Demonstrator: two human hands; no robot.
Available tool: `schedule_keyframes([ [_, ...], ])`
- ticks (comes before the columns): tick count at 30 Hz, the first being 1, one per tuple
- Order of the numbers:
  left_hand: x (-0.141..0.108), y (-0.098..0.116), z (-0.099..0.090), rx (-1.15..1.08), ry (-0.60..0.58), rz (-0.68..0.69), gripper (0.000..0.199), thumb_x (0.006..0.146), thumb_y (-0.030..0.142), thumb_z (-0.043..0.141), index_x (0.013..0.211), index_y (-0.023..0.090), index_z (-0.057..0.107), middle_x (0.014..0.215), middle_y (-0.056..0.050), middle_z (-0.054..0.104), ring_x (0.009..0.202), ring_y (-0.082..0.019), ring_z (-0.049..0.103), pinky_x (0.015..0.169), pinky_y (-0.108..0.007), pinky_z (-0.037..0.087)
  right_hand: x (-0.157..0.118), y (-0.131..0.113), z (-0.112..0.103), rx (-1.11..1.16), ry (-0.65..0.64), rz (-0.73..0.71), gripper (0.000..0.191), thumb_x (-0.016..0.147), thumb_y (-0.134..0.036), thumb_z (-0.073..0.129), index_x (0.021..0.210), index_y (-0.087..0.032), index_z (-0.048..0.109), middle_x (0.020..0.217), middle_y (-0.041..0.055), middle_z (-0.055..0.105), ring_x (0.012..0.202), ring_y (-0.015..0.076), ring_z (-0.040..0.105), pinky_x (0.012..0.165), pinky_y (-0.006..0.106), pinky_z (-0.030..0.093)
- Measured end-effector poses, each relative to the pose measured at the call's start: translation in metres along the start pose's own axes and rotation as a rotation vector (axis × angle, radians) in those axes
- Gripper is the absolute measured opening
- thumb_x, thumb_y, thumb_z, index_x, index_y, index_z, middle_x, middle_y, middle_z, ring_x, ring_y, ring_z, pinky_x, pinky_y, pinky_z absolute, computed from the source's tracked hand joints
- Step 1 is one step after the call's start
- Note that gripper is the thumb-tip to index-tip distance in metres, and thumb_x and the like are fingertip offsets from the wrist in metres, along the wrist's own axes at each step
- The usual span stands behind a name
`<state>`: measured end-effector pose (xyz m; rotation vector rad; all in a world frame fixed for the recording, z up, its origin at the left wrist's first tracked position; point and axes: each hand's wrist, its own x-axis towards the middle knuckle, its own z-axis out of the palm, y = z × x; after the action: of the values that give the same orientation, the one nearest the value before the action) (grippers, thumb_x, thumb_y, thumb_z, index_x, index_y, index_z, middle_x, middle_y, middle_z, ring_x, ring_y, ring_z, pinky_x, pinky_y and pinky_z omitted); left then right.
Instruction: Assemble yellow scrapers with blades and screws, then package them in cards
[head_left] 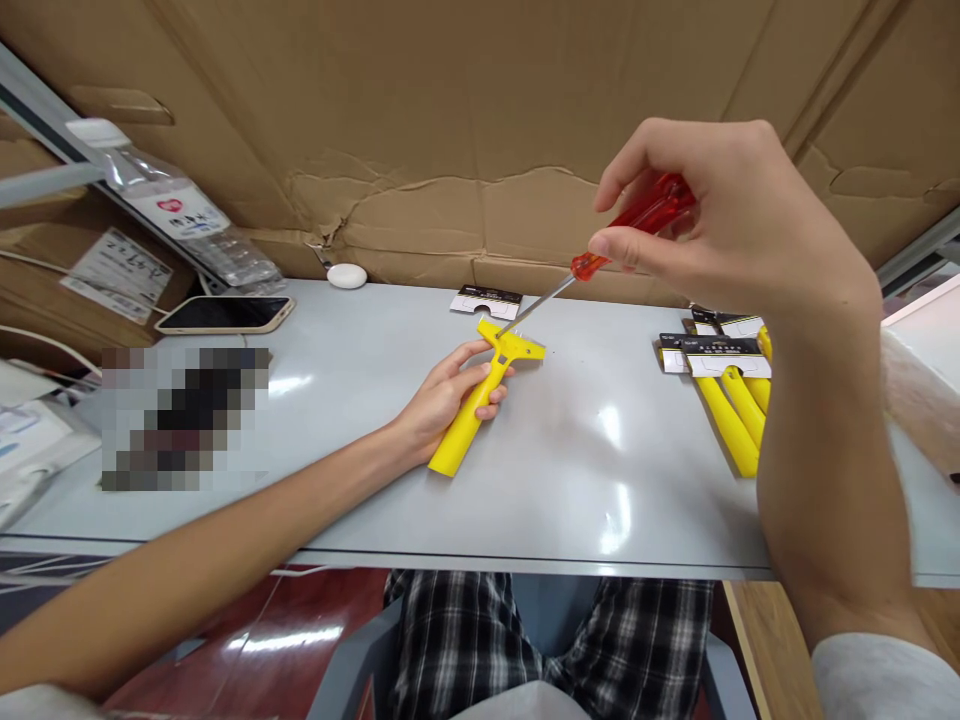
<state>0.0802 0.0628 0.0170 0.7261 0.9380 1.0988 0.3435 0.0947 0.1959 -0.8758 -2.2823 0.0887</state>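
Observation:
A yellow scraper [466,425] with a wide T-shaped head lies slanted in my left hand [442,395], whose fingers wrap round its upper handle. My right hand [720,215] is raised above the table and closed round the red handle of a screwdriver [551,300]. The metal shaft slopes down to the left, and its tip meets the left part of the scraper's head. Just behind the head lies a black and white card [486,300]. Several more yellow scrapers [724,420] with black and white cards lie at the right, partly hidden by my right forearm.
On the grey table [360,510], a phone [225,314] and a round white object [346,276] lie at the back left. A plastic bottle [180,210] leans beside a cardboard box [112,270]. Large cardboard [465,120] stands along the back edge. A blurred patch covers something at the left.

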Motion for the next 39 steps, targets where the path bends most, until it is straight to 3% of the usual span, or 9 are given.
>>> schedule_keyframes([
  [4,-0.0008,0.0003,0.0008,0.005,-0.001,0.005,0.037,0.094,0.014,0.069,0.128,0.021,0.055,0.104,-0.012,0.071,0.063,-0.011,0.061,0.048,-0.017,0.043,-0.0009,0.0001,-0.0012,0.005,-0.027,-0.006,0.024,0.083,-0.019,0.08,0.1,-0.028,0.066,0.088,-0.0036,0.075,0.081,0.0201,0.074,0.068,0.036,0.055],
  [9,-0.0002,0.0,0.0006,-0.003,-0.006,0.007,0.037,0.093,0.014,0.07,0.127,0.02,0.055,0.104,-0.013,0.071,0.063,-0.012,0.061,0.047,-0.017,0.042,-0.0028,-0.0021,-0.004,0.047,-0.069,-0.034,0.041,0.076,-0.009,0.08,0.109,-0.03,0.066,0.101,-0.0023,0.074,0.089,0.0189,0.074,0.069,0.032,0.058],
  [16,0.0005,-0.0007,-0.0003,-0.011,0.005,-0.004,0.037,0.095,0.012,0.067,0.127,0.021,0.052,0.106,-0.013,0.072,0.064,-0.012,0.062,0.048,-0.017,0.042,-0.002,0.0004,-0.0038,-0.003,-0.027,-0.045,0.035,0.081,-0.013,0.083,0.111,-0.026,0.069,0.091,-0.0051,0.075,0.084,0.0158,0.073,0.067,0.03,0.054],
  [22,0.0007,-0.0009,-0.0006,-0.011,0.002,0.001,0.036,0.095,0.013,0.067,0.127,0.021,0.054,0.105,-0.013,0.071,0.064,-0.012,0.062,0.047,-0.017,0.042,0.0003,0.0006,-0.0011,-0.075,0.006,-0.005,0.019,0.087,-0.026,0.083,0.098,-0.027,0.068,0.082,-0.0036,0.074,0.078,0.0189,0.071,0.069,0.036,0.05],
  [26,0.0005,-0.0009,-0.0007,-0.018,0.003,-0.004,0.039,0.094,0.013,0.069,0.129,0.021,0.053,0.107,-0.014,0.072,0.064,-0.012,0.062,0.047,-0.017,0.042,-0.0013,-0.0009,-0.0016,-0.04,-0.02,-0.016,0.029,0.083,-0.021,0.083,0.106,-0.028,0.066,0.094,-0.0015,0.074,0.081,0.0206,0.073,0.07,0.037,0.055],
  [29,0.0006,-0.0011,-0.0012,-0.019,-0.002,-0.005,0.041,0.093,0.014,0.07,0.129,0.022,0.052,0.107,-0.013,0.072,0.064,-0.012,0.062,0.047,-0.017,0.042,-0.0035,-0.002,-0.0038,0.015,-0.068,-0.032,0.045,0.076,-0.014,0.085,0.112,-0.031,0.065,0.11,-0.001,0.071,0.087,0.0191,0.074,0.069,0.033,0.059],
  [31,0.0007,-0.0011,-0.0014,-0.016,-0.009,-0.007,0.043,0.092,0.014,0.072,0.129,0.022,0.052,0.107,-0.013,0.072,0.065,-0.012,0.063,0.048,-0.017,0.042,-0.0044,-0.0031,-0.0049,0.054,-0.076,-0.052,0.048,0.076,-0.01,0.084,0.115,-0.031,0.065,0.109,-0.0017,0.07,0.091,0.0181,0.074,0.07,0.03,0.061],
  [39,0.0003,-0.0005,-0.0005,-0.005,-0.009,-0.004,0.039,0.094,0.014,0.069,0.128,0.022,0.052,0.106,-0.012,0.072,0.064,-0.012,0.062,0.047,-0.017,0.042,-0.001,-0.0046,-0.0048,0.009,-0.036,-0.053,0.033,0.083,-0.02,0.081,0.11,-0.028,0.066,0.098,-0.0014,0.075,0.089,0.0188,0.072,0.068,0.032,0.056],
])
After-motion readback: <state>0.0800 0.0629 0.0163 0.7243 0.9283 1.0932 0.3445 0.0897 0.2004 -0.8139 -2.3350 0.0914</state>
